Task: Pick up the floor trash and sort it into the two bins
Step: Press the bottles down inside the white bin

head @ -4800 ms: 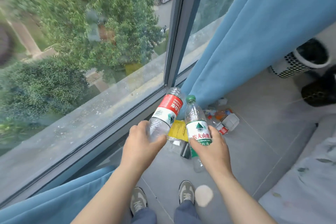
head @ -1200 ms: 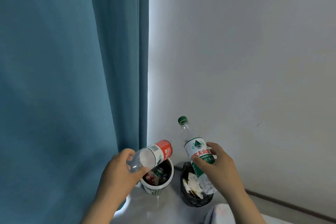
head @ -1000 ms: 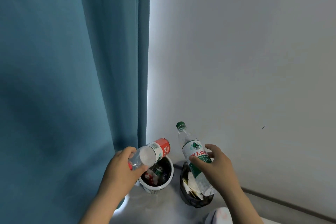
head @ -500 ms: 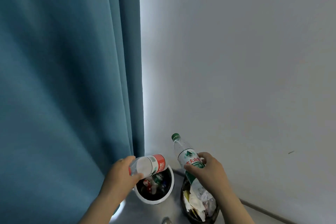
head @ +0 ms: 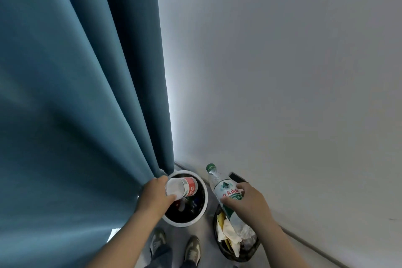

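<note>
My left hand point(head: 155, 197) has its fingers wrapped around the red-label bottle point(head: 181, 187), which lies nearly level over the open mouth of the white bin point(head: 201, 209), its far end well inside the rim. The white bin already holds dark clutter; I can't make out what the pieces are. My right hand point(head: 248, 204) grips the green-label bottle point(head: 226, 191) around its middle, green cap tilted up and away, its base hanging over the black bin point(head: 250, 253) just right of the white bin. That bin shows yellow and white paper and crumpled clear plastic. A narrow strip of bare floor point(head: 206, 237) separates the two rims. The blue curtain point(head: 76, 104) hangs against the white bin's left edge, touching my left knuckles. The wall point(head: 282, 72) closes in behind both bins. My shoes point(head: 192, 250) stand just short of the white bin.
</note>
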